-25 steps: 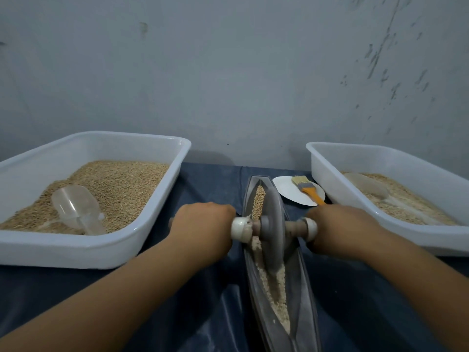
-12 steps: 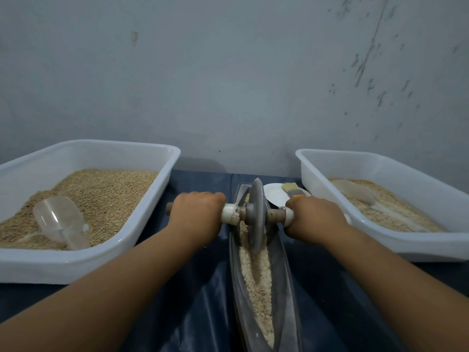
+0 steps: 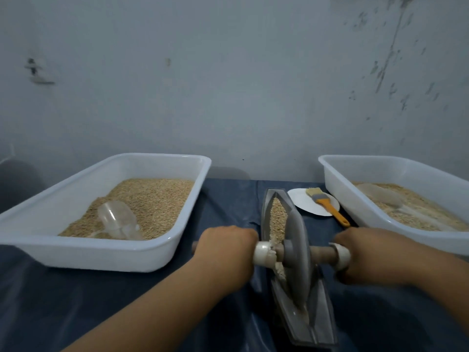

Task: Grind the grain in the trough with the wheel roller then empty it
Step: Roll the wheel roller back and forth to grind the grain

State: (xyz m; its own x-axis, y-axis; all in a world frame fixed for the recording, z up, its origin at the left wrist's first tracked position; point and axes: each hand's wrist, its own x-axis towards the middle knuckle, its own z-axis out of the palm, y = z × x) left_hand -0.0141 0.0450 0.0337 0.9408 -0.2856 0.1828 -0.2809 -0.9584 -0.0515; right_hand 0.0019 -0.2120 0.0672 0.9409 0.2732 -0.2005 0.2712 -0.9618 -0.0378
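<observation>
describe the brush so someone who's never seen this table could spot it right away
Start at the grey trough in the middle of the blue-covered table, then look just right of its far end, before the right-hand white tub. There a brush lies across a small white plate. It is the only thing with an orange handle.

Two tubs (image 3: 177, 240) (image 3: 337, 184), two scoops (image 3: 118, 221) (image 3: 379, 196), one brush (image 3: 326, 203), one plate (image 3: 302, 201).
</observation>
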